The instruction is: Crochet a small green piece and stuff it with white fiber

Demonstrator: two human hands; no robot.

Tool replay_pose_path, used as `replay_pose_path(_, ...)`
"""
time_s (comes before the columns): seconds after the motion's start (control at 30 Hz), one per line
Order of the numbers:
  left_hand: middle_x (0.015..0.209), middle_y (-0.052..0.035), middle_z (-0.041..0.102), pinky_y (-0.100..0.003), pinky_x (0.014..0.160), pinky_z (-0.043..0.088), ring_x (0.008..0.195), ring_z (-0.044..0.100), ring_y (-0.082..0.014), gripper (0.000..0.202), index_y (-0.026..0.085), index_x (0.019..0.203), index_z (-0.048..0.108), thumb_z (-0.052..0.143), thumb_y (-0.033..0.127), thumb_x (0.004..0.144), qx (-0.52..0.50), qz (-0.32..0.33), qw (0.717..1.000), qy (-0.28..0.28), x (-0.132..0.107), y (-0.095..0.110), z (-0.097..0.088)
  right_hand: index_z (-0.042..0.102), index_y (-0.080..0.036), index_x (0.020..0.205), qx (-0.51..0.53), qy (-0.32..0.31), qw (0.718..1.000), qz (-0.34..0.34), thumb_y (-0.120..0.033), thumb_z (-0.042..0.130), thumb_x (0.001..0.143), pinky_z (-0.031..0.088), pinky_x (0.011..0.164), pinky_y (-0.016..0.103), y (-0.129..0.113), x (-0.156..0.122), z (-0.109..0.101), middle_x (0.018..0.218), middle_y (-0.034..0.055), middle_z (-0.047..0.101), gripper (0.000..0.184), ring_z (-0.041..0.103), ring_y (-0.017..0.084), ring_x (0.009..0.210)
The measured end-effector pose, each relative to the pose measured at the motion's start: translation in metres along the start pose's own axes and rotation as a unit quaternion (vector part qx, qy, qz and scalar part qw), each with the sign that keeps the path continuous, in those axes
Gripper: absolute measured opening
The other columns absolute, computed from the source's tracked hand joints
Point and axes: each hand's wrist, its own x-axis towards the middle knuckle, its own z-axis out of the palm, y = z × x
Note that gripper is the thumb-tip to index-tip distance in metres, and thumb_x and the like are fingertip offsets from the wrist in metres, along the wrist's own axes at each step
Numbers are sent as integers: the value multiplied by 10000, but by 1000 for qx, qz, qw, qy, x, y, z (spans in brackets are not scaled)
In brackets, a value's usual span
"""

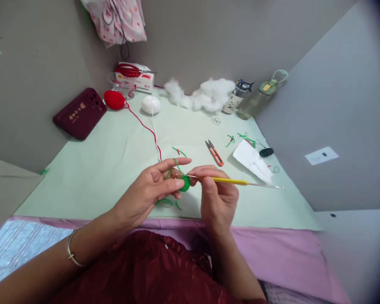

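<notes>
Between thumb and fingers, my left hand [148, 185] pinches a small round piece of green crochet [185, 183]. A strand of green yarn [176, 164] runs from it up over my raised left index finger. My right hand [218, 194] grips a crochet hook [231, 181] with a yellow handle and metal ends. Its left tip meets the top of the green piece; the other end points right. Whether a loop sits on the tip is too small to tell. Below my left hand lie loose green yarn pieces [164, 202].
Orange thread snips [214, 153] lie beyond my right hand. White paper [251, 160] and yarn scraps are at right. Behind stand a red yarn ball [114, 100], a white yarn ball [151, 105], stuffing [209, 95], a pen cup [233, 101], a bottle [256, 99] and a phone [80, 114].
</notes>
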Motion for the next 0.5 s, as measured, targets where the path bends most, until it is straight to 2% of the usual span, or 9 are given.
replay_pose_path(0.07,888,6,637,-212,706,501,799,591,-116,405,250,1216,781,850,222,819,25,25,999,11,-1,-4,1,790,-288,1030,-41,-18,999,-12,-207,617,1009,578,723,357,2,-2,1,957,29,785,192,697,177,822)
replay_pose_path(0.17,899,8,661,-211,727,479,777,576,-106,450,263,1266,762,854,239,827,46,61,996,36,-1,-8,2,780,-328,1138,-152,-24,985,-83,-162,634,989,605,752,381,7,-10,0,1008,37,784,267,717,198,880)
replay_pose_path(0.23,847,12,652,-205,672,455,693,528,-90,467,246,1281,757,856,264,825,29,42,998,27,0,-8,1,770,-367,1196,-231,-35,960,-151,-143,677,956,617,789,402,8,-15,0,1099,50,774,342,721,219,952)
replay_pose_path(0.3,747,37,591,-202,642,448,565,400,-51,436,217,1256,773,847,281,831,-11,-15,1000,-1,1,-5,1,767,-385,1212,-251,-36,949,-186,-133,697,940,617,815,409,7,-16,-1,1144,54,768,378,718,227,994)
replay_pose_path(0.37,691,62,524,-208,656,464,506,248,-29,371,192,1201,799,831,273,840,-47,-64,997,-21,2,-1,-1,779,-362,1174,-198,-11,968,-155,-138,658,967,605,778,387,3,-13,-1,1063,47,777,328,713,209,932)
replay_pose_path(0.4,700,61,523,-213,670,473,505,212,-28,340,188,1175,810,823,260,842,-55,-71,996,-22,3,1,-1,786,-343,1136,-156,7,981,-116,-151,628,988,592,739,370,1,-10,-1,995,38,775,290,701,192,861)
replay_pose_path(0.43,731,52,545,-216,680,476,513,213,-31,321,193,1159,815,817,247,843,-55,-65,996,-16,3,2,-1,791,-327,1091,-110,26,991,-77,-176,604,1007,572,685,351,-1,-7,0,937,30,766,255,676,173,774)
replay_pose_path(0.5,806,26,601,-221,687,463,561,326,-51,314,222,1144,819,820,229,831,-27,-29,999,-3,2,3,-1,795,-303,1013,-45,25,999,-14,-231,602,1017,551,648,337,-3,-2,1,893,22,755,206,643,157,702)
